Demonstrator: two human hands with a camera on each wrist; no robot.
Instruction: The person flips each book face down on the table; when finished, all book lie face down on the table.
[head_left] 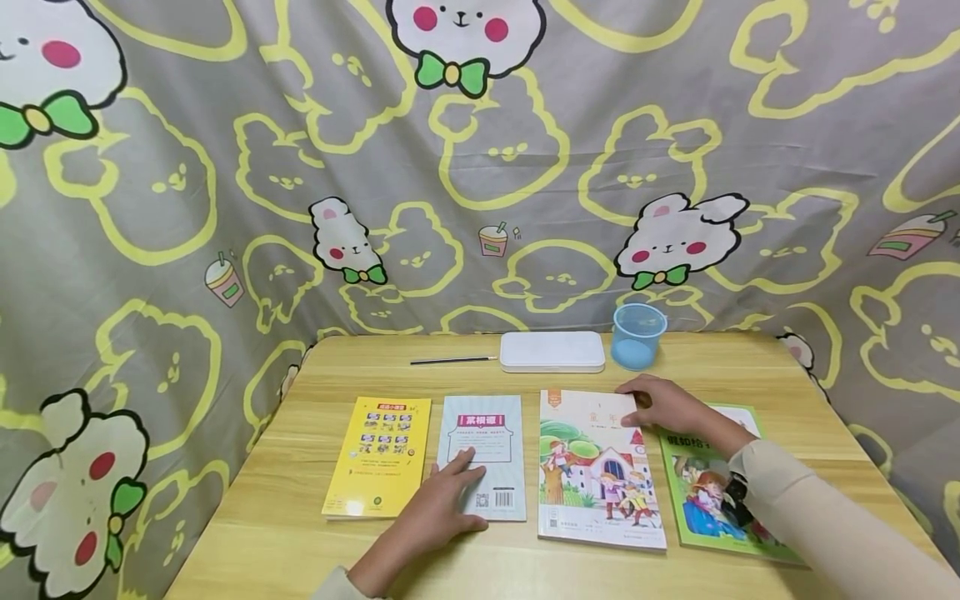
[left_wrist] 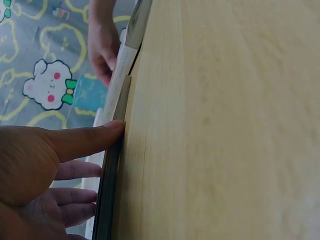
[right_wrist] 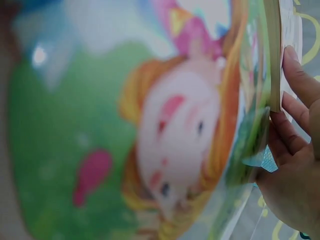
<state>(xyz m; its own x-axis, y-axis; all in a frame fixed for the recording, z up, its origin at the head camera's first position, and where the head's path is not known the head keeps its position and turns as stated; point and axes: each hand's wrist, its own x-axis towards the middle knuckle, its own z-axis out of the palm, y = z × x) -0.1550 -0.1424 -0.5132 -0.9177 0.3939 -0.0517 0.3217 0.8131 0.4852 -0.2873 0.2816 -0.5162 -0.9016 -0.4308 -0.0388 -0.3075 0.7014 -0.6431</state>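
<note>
My left hand (head_left: 442, 510) rests on the lower left part of a light blue book (head_left: 487, 433), fingers spread over its cover. In the left wrist view the thumb (left_wrist: 92, 140) touches the book's near edge. My right hand (head_left: 663, 406) touches the upper right corner of a white book (head_left: 592, 467) with a painted house and children on its cover. Right of it lies a green picture book (head_left: 708, 483), partly under the right forearm. In the right wrist view that green cover (right_wrist: 65, 130) fills the foreground, and the right hand's fingers (right_wrist: 300, 80) lie beyond it at the book edges.
A yellow book (head_left: 382, 458) lies at the left of the row. Behind the books are a thin dark brush or pen (head_left: 450, 361), a white case (head_left: 552, 352) and a blue translucent cup (head_left: 637, 337). A patterned curtain (head_left: 525, 167) hangs behind the wooden table (head_left: 255, 517).
</note>
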